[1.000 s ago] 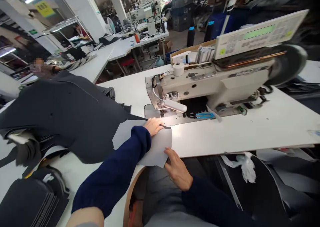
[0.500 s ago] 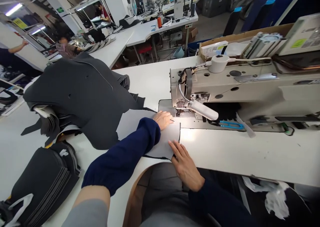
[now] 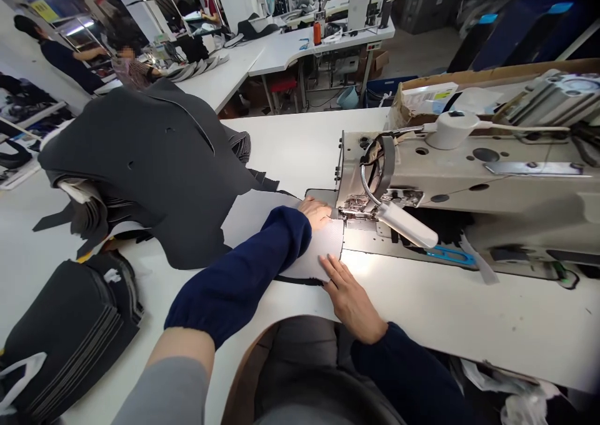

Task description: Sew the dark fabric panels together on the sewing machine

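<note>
A pale grey fabric piece with a dark edge lies on the sewing table, its right part beside the needle area of the sewing machine. My left hand rests flat on this piece just left of the presser foot, fingers extended; the fingertips are partly hard to make out. Nearer to me, my right hand lies with its fingers spread on the right front edge of the same piece. Dark blue sleeves cover both forearms. A white lamp on the machine lights the spot.
Large dark grey sheets are heaped at the left, touching the fabric piece. A stack of dark cut pieces sits at front left. Blue thread snips lie under the machine arm. Behind it stands a cardboard box. Other people work at the back left.
The view has turned a little, so the machine appears farther right. Against the machine, the fabric piece and both my hands have slid slightly away from me.
</note>
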